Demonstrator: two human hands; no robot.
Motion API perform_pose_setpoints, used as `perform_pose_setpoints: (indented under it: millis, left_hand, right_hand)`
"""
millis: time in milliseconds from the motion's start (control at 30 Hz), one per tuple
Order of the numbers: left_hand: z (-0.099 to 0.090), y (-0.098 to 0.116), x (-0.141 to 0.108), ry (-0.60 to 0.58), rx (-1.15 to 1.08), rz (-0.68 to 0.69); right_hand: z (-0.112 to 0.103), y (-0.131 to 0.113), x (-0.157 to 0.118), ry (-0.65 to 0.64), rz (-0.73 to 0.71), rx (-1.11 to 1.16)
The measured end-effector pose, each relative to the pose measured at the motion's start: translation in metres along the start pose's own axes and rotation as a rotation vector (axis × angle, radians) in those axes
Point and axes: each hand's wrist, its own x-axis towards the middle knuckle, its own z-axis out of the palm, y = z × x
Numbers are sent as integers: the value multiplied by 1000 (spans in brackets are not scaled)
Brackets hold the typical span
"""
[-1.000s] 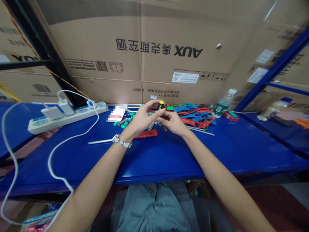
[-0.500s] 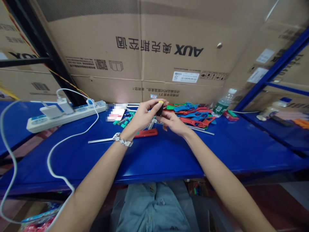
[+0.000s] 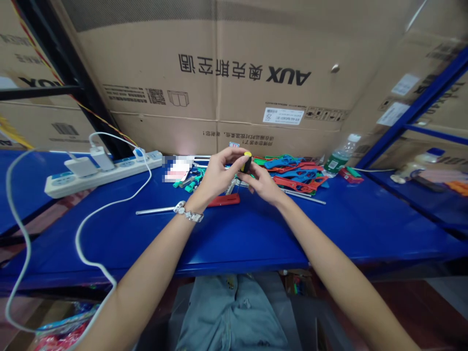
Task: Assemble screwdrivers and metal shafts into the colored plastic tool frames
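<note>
A small screwdriver [image 3: 247,164] with a black and yellow handle stands nearly upright between my hands. My left hand [image 3: 222,171] grips the handle near its yellow top, fingers closed. Lower down, the closed fingers of my right hand [image 3: 263,184] touch the same handle from the other side. Its thin shaft points down toward a red plastic piece [image 3: 225,200] lying on the blue table, though the tip is hard to make out. Left of that piece a metal rod [image 3: 155,211] lies partly behind my left wrist. Small metal parts [image 3: 231,186] show between the hands.
Red, blue and green plastic pieces [image 3: 298,170] are piled behind my right hand, by a green-labelled bottle [image 3: 340,158]. On the left lie a white power strip [image 3: 106,173] and a loose cable [image 3: 78,243]. A large cardboard box [image 3: 226,107] closes off the back.
The screwdriver handle has turned or tilted a little, so more yellow shows on it. My right fingers have shifted slightly on it. The whole view has moved a little.
</note>
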Motion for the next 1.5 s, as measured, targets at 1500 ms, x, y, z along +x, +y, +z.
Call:
perform_pose_setpoints:
  millis: [1500]
  left_hand:
    - [-14, 1, -14, -53, 355, -28]
  right_hand:
    - [-14, -5, 5, -100, -36, 10]
